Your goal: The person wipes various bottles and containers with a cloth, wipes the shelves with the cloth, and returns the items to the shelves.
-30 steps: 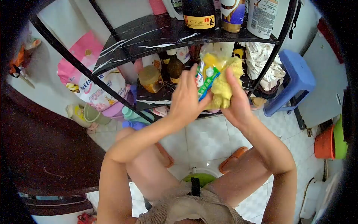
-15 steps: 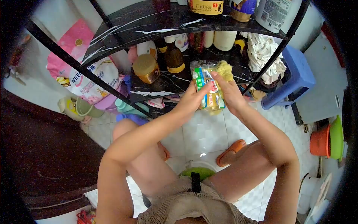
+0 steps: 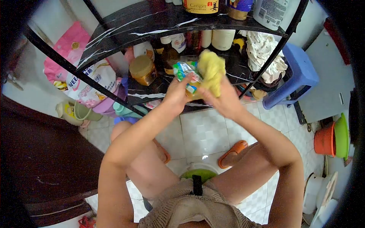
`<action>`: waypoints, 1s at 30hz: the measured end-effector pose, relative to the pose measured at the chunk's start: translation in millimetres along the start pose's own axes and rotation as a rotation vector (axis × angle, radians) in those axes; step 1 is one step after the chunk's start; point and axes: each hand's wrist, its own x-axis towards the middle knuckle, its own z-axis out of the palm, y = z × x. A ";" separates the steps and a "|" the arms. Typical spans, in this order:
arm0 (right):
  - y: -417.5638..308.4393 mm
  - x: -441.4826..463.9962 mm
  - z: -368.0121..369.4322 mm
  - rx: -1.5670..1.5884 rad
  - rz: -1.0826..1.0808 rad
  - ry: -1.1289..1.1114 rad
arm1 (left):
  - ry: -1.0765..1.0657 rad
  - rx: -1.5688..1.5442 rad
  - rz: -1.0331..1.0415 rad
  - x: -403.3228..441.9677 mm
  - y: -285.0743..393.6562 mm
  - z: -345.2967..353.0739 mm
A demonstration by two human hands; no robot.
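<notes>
My left hand (image 3: 176,97) is closed around a shiny plastic packet (image 3: 183,69) printed in green, blue and white, with some yellow showing low on it. A fluffy yellow cloth (image 3: 211,70) is in my right hand (image 3: 224,99), bunched up against the packet's right side. Both hands are close together in front of the lower black shelf, and the right one is slightly blurred. Just left of the packet stand a brown bottle (image 3: 169,57) and a gold-lidded jar (image 3: 143,70).
The black marble-patterned shelf (image 3: 129,26) holds several bottles and a crumpled white cloth (image 3: 264,57). A pink-and-white bag (image 3: 91,85) leans at the left. On the right are a blue stool (image 3: 300,72) and an orange bucket (image 3: 324,140). The floor (image 3: 203,131) is tiled.
The yellow cloth has come up and left and now shows as a larger bundle in my right hand. The packet has shifted left with my left hand and tilted.
</notes>
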 end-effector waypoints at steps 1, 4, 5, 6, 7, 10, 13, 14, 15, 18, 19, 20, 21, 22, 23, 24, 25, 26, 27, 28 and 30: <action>-0.2 -3.2 5.9 -0.035 -0.101 0.008 | -0.047 0.003 -0.044 -5.1 -0.7 4.1; 2.2 -3.8 6.6 -0.095 -0.166 -0.037 | -0.146 0.041 -0.092 -14.1 -8.7 4.2; 3.6 -0.3 3.5 0.109 0.005 -0.067 | -0.210 0.040 -0.102 -15.4 -10.2 3.9; 4.1 3.1 0.5 0.311 0.173 -0.094 | -0.276 0.041 -0.108 -16.5 -9.5 5.1; 6.5 3.3 0.5 0.241 0.215 -0.076 | -0.280 0.043 -0.110 -16.6 -10.3 5.6; 13.0 9.5 -5.5 0.614 0.471 -0.110 | -0.272 0.046 -0.115 -19.7 -9.5 9.1; 28.7 19.6 -19.5 0.890 0.850 -0.021 | -0.283 0.099 -0.086 -25.0 -4.5 15.0; 32.5 21.5 -26.5 1.008 1.001 -0.073 | -0.285 0.100 -0.085 -24.0 -4.5 14.7; 30.1 21.1 -28.3 1.238 0.957 -0.068 | -0.297 0.046 -0.088 -21.3 -4.5 13.2; 13.6 13.6 -21.2 1.628 0.835 -0.126 | -0.257 0.072 0.040 -16.0 -12.8 12.8; 2.0 10.1 -18.7 1.558 0.819 -0.101 | -0.206 0.150 0.170 -14.4 -17.4 12.8; 0.2 5.7 -11.3 1.497 0.810 -0.095 | -0.207 0.149 0.168 -11.2 -22.3 9.9; -3.2 4.3 -9.8 1.460 0.776 -0.096 | -0.107 0.401 0.355 -9.8 -25.0 8.9; -5.2 3.4 -9.9 1.423 0.741 -0.096 | -0.004 0.652 0.542 -8.4 -27.2 8.1; -4.5 3.0 -10.8 1.424 0.739 -0.092 | -0.021 0.643 0.596 -7.3 -29.1 7.5; -3.7 3.2 -11.5 1.345 0.754 -0.119 | -0.023 0.645 0.598 -6.2 -29.8 7.7; -3.8 4.0 -11.2 1.266 0.768 -0.148 | -0.007 0.623 0.605 -4.9 -31.6 7.1; -4.4 5.2 -10.3 1.267 0.766 -0.151 | 0.011 0.600 0.611 -3.7 -32.8 5.7; -5.3 5.8 -9.1 1.223 0.740 -0.150 | 0.014 0.600 0.610 -3.0 -31.9 4.8; -6.0 5.4 -8.0 1.179 0.717 -0.151 | -0.010 0.497 0.493 -1.8 -30.8 3.9; -3.4 4.7 -4.7 1.140 0.751 -0.150 | -0.029 0.390 0.377 -1.7 -27.7 3.4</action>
